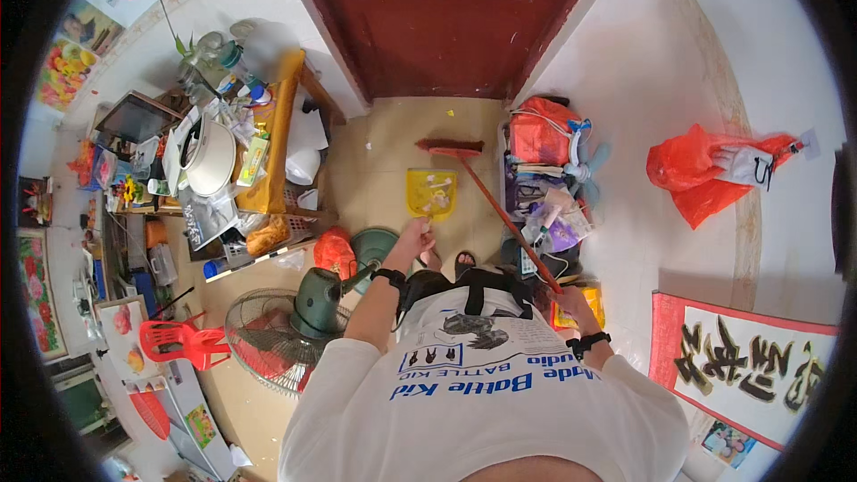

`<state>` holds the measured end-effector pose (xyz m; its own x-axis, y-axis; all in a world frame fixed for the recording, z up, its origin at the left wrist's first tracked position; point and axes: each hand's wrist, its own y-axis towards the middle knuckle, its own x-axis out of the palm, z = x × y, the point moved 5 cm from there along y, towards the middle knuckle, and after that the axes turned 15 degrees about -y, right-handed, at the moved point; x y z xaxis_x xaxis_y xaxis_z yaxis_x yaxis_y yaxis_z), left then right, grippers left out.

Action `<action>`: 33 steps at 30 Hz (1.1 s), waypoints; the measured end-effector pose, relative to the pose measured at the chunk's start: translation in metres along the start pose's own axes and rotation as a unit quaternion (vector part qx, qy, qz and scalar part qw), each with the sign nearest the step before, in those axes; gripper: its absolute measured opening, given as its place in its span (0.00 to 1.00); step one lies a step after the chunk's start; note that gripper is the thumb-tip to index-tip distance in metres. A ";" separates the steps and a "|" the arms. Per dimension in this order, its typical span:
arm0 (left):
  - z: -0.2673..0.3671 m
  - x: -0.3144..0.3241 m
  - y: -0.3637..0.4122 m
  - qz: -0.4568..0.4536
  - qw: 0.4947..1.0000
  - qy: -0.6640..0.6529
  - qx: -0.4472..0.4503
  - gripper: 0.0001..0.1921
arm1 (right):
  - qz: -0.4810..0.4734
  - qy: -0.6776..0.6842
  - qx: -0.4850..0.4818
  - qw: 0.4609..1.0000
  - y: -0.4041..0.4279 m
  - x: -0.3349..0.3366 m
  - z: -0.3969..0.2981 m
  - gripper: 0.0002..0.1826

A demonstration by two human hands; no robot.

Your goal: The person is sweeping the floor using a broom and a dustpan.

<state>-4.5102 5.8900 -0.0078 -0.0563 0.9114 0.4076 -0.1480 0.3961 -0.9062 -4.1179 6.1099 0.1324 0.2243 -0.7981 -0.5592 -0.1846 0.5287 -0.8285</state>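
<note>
My right hand (pixel 570 301) grips the upper end of a broom's red handle (pixel 499 207). The handle slants down to the broom head (pixel 450 146), whose dark red bristles rest on the tiled floor near the door. Just on my side of the broom head lies a yellow dustpan (pixel 415 195) with pale scraps (pixel 438 187) in it. My left hand (pixel 419 233) is closed at the dustpan's near edge, apparently around its handle, which is mostly hidden by the fingers. A few small bits of litter (pixel 450 112) lie on the floor beyond the broom.
A dark red door (pixel 435 27) closes off the far side. To the left stand a cluttered wooden table (pixel 274 174), a green electric fan (pixel 315 304) and a red plastic chair (pixel 177 341). A loaded shelf (pixel 507 181) with bags and a small blue fan (pixel 589 167) borders the right.
</note>
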 end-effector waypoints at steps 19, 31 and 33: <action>0.064 0.025 0.061 -0.070 0.997 0.002 -0.023 0.07 | 0.065 -0.075 0.055 0.994 -0.039 -0.011 -0.052 0.28; 0.098 0.053 0.097 -0.069 0.987 0.145 0.020 0.09 | 0.103 -0.144 -0.014 0.984 0.053 -0.061 -0.066 0.20; 0.098 0.054 0.106 -0.030 0.990 0.136 0.008 0.09 | 0.100 -0.102 -0.041 0.989 0.067 -0.078 -0.074 0.20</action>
<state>-4.6253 5.9701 -0.0713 0.2197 0.8839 0.4129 -0.1585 0.4499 -0.8789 -4.2188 6.1862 0.1233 0.3621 -0.6007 -0.7127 -0.3206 0.6377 -0.7004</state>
